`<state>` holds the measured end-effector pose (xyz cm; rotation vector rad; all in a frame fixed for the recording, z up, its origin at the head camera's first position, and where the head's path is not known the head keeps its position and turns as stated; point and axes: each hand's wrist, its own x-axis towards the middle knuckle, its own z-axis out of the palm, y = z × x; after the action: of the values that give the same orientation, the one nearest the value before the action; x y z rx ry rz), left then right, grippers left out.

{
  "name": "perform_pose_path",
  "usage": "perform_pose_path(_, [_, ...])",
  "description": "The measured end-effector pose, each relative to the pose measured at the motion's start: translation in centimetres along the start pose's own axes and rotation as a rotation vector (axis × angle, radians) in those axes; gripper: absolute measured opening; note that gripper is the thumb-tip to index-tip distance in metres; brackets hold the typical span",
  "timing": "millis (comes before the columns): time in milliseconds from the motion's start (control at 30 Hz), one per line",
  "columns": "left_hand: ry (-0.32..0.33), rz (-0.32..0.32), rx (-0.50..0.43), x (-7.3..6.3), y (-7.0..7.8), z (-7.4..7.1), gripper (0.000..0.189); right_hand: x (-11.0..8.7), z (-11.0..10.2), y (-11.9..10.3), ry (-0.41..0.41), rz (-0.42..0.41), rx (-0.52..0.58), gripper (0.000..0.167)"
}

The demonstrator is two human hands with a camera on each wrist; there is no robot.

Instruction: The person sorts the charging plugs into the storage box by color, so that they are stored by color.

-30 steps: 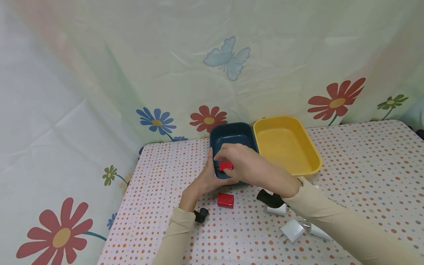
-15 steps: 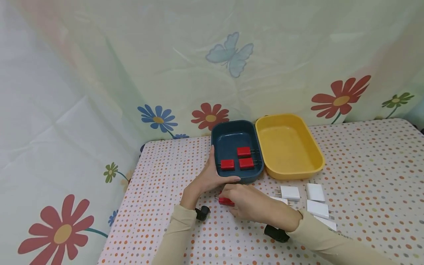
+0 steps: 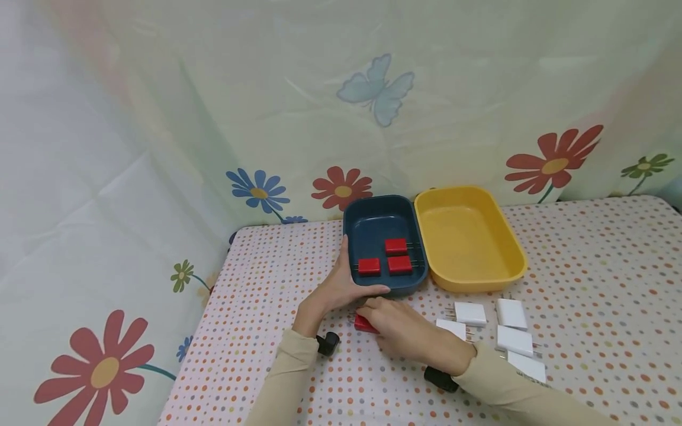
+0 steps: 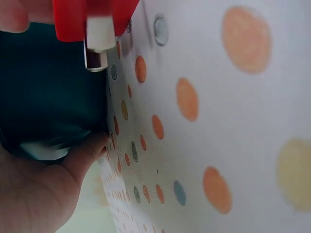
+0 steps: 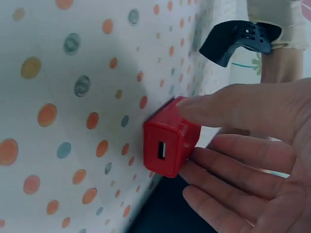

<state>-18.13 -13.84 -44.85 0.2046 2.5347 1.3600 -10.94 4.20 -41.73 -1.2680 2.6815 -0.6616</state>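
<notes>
My right hand (image 3: 407, 331) pinches a red USB wall charger (image 5: 163, 148) between thumb and fingers, down at the dotted tablecloth. In the head view its prongs point left and the hand covers part of it. Just behind it, a dark blue tray (image 3: 377, 228) holds three more red chargers: one at left (image 3: 369, 267) and two at right, a front one (image 3: 400, 265) and a back one (image 3: 395, 247). My left hand (image 3: 338, 290) rests spread round the tray's near left corner, thumb straight along the front wall, fingers along the left side.
Against the blue tray's right side stands a yellow tray (image 3: 469, 242) with nothing in it. Several white chargers lie in front of it, such as one nearest the blue tray (image 3: 470, 314). Black camera mounts (image 3: 327, 343) sit on the wrists. A flowered curtain (image 3: 442, 118) hangs behind the table.
My right hand has let go of a red charger inside the blue tray, come back toward the table front and taken hold of another. The left hand stays at the tray.
</notes>
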Motion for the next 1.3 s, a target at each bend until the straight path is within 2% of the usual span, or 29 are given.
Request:
perform_pose_path(133, [0.003, -0.004, -0.004, 0.0, -0.1, -0.1, 0.139, 0.0, 0.3, 0.0, 0.002, -0.018, 0.0, 0.043])
perform_pose_path(433, [0.007, 0.012, -0.008, 0.1, -0.1, -0.2, 0.138, 0.0, 0.4, 0.0, -0.045, 0.036, 0.071, 0.041])
perform_pose_path(600, [0.007, 0.006, 0.007, 0.0, -0.2, -0.2, 0.137, -0.1, 0.7, -0.1, -0.065, 0.027, 0.087, 0.038])
perform_pose_path(867, [0.005, 0.02, -0.013, 0.0, -0.1, -0.2, 0.138, 0.4, 1.4, 0.1, -0.059, 0.014, 0.081, 0.033])
perform_pose_path(1033, [-0.001, 0.02, -0.014, -0.1, -0.2, -0.2, 0.138, 0.6, 1.7, 0.2, -0.065, 0.029, 0.091, 0.035])
perform_pose_path(1300, [0.0, 0.026, -0.016, 0.0, -0.1, 0.0, 0.139, -0.1, 1.1, 1.0, -0.095, 0.04, 0.184, 0.037])
